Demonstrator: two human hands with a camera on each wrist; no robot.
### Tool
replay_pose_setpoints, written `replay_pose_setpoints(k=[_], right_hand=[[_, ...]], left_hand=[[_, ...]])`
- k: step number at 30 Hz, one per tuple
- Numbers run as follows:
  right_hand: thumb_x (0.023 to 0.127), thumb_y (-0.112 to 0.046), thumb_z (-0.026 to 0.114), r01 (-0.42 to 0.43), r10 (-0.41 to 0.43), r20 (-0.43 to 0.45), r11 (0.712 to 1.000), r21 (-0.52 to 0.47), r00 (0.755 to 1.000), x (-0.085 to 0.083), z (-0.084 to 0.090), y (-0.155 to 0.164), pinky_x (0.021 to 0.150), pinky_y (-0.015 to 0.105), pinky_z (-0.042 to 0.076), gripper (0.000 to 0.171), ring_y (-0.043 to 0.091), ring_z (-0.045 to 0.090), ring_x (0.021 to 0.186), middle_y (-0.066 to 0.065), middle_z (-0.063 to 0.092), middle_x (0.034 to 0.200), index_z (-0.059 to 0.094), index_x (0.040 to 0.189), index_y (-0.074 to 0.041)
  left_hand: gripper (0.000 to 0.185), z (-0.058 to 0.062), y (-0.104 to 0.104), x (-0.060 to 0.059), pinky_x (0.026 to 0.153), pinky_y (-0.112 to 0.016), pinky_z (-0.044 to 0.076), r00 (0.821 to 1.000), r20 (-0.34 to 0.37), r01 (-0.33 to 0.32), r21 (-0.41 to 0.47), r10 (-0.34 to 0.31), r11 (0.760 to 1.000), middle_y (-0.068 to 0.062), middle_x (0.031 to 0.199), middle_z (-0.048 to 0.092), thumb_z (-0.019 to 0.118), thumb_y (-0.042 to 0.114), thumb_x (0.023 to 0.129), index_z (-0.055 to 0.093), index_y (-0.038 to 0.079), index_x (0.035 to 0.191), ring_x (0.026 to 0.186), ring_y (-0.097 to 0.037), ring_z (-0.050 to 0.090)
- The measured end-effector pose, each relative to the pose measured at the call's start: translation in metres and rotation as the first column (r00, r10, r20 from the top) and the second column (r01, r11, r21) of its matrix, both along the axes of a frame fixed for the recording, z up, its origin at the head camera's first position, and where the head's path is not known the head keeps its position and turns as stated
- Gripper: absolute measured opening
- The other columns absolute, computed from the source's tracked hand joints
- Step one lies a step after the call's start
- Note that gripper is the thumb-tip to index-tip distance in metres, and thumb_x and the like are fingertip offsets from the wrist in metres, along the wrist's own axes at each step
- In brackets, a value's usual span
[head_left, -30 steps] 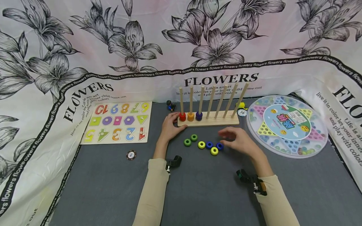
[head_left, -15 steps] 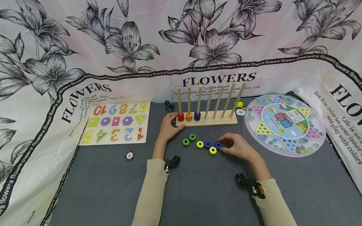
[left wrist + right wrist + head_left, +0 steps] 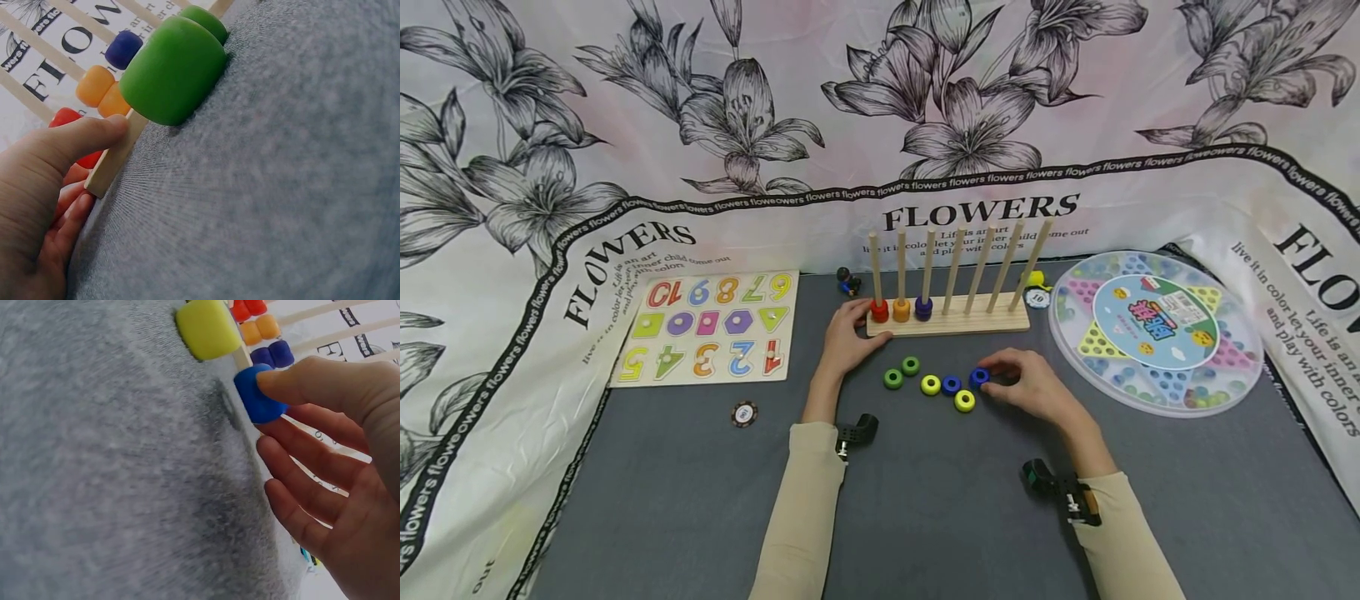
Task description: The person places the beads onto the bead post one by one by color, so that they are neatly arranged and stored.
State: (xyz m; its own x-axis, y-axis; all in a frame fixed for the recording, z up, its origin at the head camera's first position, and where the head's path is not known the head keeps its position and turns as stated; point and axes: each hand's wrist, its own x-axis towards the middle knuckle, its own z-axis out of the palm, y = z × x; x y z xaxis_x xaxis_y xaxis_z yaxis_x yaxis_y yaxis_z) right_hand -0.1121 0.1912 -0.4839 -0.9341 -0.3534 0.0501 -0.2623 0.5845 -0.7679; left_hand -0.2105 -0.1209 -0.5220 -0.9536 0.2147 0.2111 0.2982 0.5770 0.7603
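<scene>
My left hand (image 3: 846, 340) grips the left end of a wooden peg rack (image 3: 977, 323), thumb on its front edge and fingers behind. Red beads (image 3: 878, 313), orange beads (image 3: 901, 313) and dark blue beads (image 3: 923, 312) sit on its three leftmost pegs; the other pegs are bare. In front of the rack, my right hand (image 3: 1028, 385) pinches a blue bead (image 3: 256, 400) between thumb and forefinger; the right wrist view shows it slightly off the cloth. Beside it lie another blue bead (image 3: 951, 392), two yellow beads (image 3: 965, 408) and two green beads (image 3: 892, 386).
At the left lies a number and shape board (image 3: 707, 327), with a poker chip (image 3: 744, 413) below it. A round game box (image 3: 1078, 379) stands at the right. A small dark figure (image 3: 848, 282) and a yellow toy (image 3: 1036, 278) flank the rack.
My right hand has closed its thumb and forefinger on the rightmost blue bead and raised it slightly. The left hand keeps its grip on the rack.
</scene>
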Motion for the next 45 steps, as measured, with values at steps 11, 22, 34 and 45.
replay_pose_setpoints(k=[11, 22, 34, 45], right_hand=[[0.086, -0.002, 0.075, 0.152, -0.175, -0.143, 0.975, -0.160, 0.974, -0.018, 0.028, -0.011, 0.088, 0.053, 0.053, 0.033, 0.036, 0.064, 0.102, 0.021, 0.067, 0.113, 0.068, 0.117, 0.006], [0.085, -0.001, 0.076, 0.191, -0.289, -0.305, 0.930, -0.313, 0.908, -0.040, 0.085, -0.036, 0.080, 0.028, 0.050, 0.031, 0.019, 0.063, 0.093, 0.019, 0.069, 0.106, 0.070, 0.114, 0.005], [0.083, 0.003, 0.076, 0.202, -0.374, -0.431, 0.897, -0.393, 0.821, -0.058, 0.135, -0.053, 0.058, 0.016, 0.041, 0.028, -0.004, 0.057, 0.071, 0.021, 0.070, 0.099, 0.072, 0.110, 0.007], [0.084, -0.006, 0.077, 0.242, -0.380, -0.467, 0.913, -0.330, 0.799, -0.072, 0.140, -0.057, 0.058, 0.019, 0.039, 0.029, -0.007, 0.054, 0.065, 0.017, 0.068, 0.103, 0.072, 0.112, 0.003]], left_hand=[[0.066, -0.001, 0.000, 0.000, 0.097, -0.038, 0.049, 1.000, 0.016, -0.011, -0.018, 0.011, 1.000, -0.016, 0.139, 0.051, 0.081, 0.027, 0.083, 0.056, 0.000, 0.138, 0.116, -0.031, 0.051], [0.066, -0.002, 0.000, 0.001, 0.097, -0.038, 0.049, 1.000, 0.013, -0.012, 0.001, 0.012, 1.000, -0.016, 0.138, 0.052, 0.082, 0.026, 0.082, 0.057, -0.001, 0.137, 0.115, -0.031, 0.052], [0.066, -0.002, -0.002, 0.002, 0.097, -0.038, 0.050, 1.000, -0.007, 0.004, 0.005, -0.004, 1.000, -0.016, 0.138, 0.052, 0.082, 0.025, 0.083, 0.056, -0.001, 0.138, 0.117, -0.031, 0.052], [0.066, -0.001, -0.001, 0.000, 0.097, -0.037, 0.050, 1.000, -0.008, 0.001, -0.010, -0.001, 1.000, -0.016, 0.139, 0.052, 0.081, 0.026, 0.084, 0.056, 0.000, 0.138, 0.119, -0.030, 0.051]])
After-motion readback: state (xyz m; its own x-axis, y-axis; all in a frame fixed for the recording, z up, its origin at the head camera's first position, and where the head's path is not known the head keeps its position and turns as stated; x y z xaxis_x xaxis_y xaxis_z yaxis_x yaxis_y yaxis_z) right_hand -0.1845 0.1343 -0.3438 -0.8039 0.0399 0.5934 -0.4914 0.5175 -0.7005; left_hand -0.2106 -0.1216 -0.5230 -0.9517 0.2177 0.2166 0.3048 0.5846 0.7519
